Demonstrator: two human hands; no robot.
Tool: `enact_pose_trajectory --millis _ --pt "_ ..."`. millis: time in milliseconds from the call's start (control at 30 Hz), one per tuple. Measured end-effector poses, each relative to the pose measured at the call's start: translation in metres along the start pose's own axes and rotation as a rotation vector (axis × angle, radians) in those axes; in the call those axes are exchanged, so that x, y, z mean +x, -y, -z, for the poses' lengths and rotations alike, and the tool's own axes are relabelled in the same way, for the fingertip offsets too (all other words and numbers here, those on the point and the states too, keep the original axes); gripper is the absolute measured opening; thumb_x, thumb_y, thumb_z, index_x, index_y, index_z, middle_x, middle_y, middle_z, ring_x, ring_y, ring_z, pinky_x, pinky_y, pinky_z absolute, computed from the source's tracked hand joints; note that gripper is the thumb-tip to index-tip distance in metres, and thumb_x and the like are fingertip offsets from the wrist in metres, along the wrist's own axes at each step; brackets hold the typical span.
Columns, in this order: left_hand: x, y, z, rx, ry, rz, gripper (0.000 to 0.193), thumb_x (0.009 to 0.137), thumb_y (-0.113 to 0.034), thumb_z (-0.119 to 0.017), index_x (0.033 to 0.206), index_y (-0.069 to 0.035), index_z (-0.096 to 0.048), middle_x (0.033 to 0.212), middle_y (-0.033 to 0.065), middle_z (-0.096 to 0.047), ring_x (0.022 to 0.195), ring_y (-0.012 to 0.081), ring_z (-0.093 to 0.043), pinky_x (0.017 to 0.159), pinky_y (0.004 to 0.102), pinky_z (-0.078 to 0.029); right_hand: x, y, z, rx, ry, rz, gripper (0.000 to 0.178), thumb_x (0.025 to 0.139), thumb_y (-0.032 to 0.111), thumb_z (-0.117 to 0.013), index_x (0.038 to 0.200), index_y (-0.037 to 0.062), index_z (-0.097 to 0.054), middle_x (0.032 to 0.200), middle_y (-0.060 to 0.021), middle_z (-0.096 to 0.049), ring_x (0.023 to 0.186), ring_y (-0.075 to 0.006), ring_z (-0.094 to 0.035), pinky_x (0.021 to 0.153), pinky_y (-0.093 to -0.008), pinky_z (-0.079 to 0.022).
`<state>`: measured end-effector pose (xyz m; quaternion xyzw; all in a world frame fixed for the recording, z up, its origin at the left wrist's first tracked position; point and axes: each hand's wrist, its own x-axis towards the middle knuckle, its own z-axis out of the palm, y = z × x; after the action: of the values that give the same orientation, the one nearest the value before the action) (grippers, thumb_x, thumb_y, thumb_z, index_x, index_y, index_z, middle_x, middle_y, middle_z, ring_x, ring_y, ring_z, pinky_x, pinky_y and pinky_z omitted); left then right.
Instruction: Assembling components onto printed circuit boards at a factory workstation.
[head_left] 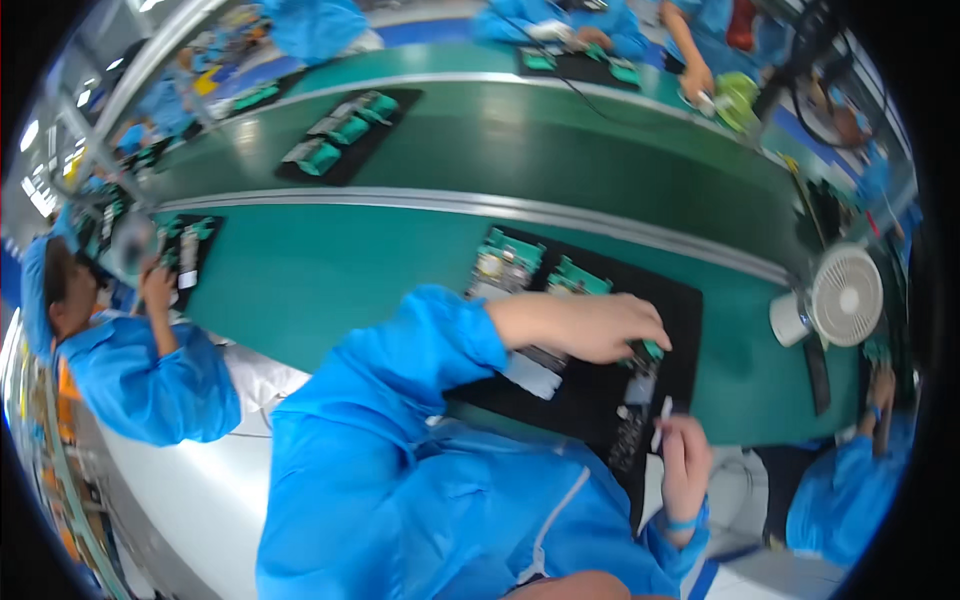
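Note:
My left hand [605, 330] reaches across a black mat [685, 310], fingers bent down onto a narrow circuit board assembly [642, 385] with a green end. Its fingertips close around that green end, and the hand covers part of the board. Lower right, my right hand [686, 468] pinches a thin white pen-like stick [664, 412], held upright beside the mat's edge. Two more green-and-silver circuit board assemblies lie on the mat: one at the left [505, 262], and one in the middle [578, 278], which my left forearm partly hides. Small dark speckled bits [627, 440] show near the mat's lower end.
A white fan [845, 295] stands on the green bench [330, 260] at the right. Beyond a metal rail [450, 205], a dark tray [350, 135] of green assemblies rests on the green belt [570, 130]. Co-workers in blue sit left [150, 375], right [850, 490] and opposite.

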<state>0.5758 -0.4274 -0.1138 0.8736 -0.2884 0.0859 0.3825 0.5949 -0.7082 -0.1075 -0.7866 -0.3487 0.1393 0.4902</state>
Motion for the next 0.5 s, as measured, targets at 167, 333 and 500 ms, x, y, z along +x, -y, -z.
enact_pose_trajectory --millis 167,333,500 --pt "0.001 0.0 0.007 -0.072 0.028 0.08 0.041 0.08 0.004 -0.057 0.12 -0.004 -0.057 0.118 0.0155 -0.056 0.118 0.0356 -0.05 0.101 0.0426 -0.041 0.042 0.007 -0.017 0.005 -0.101 0.063 0.01 0.092 0.003 -0.06 0.101 -0.0001 -0.064 0.084 -0.0079 -0.06 0.074 -0.0146 -0.057 0.066 -0.026 -0.046" --pt "-0.003 -0.002 -0.005 0.001 -0.014 0.083 0.046 0.079 0.008 -0.056 0.123 -0.004 -0.054 0.118 0.0163 -0.053 0.114 0.037 -0.049 0.098 0.0441 -0.041 0.056 0.018 -0.03 -0.13 -0.075 0.038 0.015 0.087 0.01 -0.068 0.09 0.0021 -0.055 0.085 -0.0117 -0.056 0.072 -0.0266 -0.057 0.064 -0.0338 -0.046" --pt "-0.003 0.0 -0.008 0.045 -0.044 0.023 0.046 0.076 0.001 -0.061 0.122 -0.004 -0.053 0.116 0.0176 -0.054 0.109 0.0386 -0.05 0.094 0.0446 -0.042 0.065 0.015 -0.034 -0.239 -0.143 0.152 0.015 0.082 0.006 -0.066 0.088 0.0027 -0.053 0.083 -0.013 -0.054 0.073 -0.0297 -0.057 0.065 -0.0383 -0.047"
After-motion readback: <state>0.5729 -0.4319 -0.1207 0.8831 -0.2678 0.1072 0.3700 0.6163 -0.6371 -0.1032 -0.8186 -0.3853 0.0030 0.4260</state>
